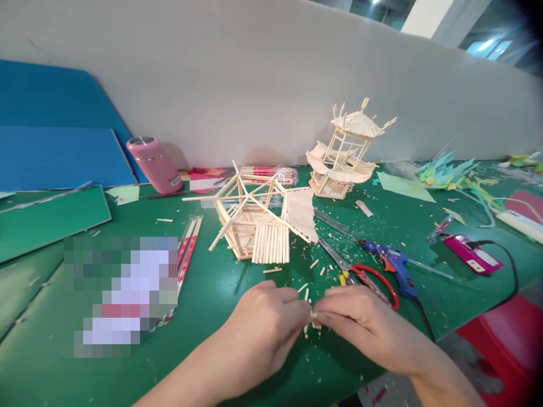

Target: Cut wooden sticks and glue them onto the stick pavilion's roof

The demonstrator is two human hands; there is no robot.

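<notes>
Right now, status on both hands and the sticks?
Left hand and right hand pinch small stick bits together. Half-built stick model beyond. Scissors close by right hand.

Two hands: left hand (pixel 265 319), right hand (pixel 360 319). Two stick models: roof frame (pixel 258 220), pagoda (pixel 343 155). One pink flask (pixel 155 164), one glue gun (pixel 392 265), one pair of scissors (pixel 360 274).

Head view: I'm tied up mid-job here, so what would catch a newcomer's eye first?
Probably the two pale stick models: a half-built roof frame at the centre of the green table, and a finished two-tier pavilion behind it by the white wall. Nearer, the left hand and right hand pinch a short stick piece together, with a pink flask leaning at the back left.
</notes>
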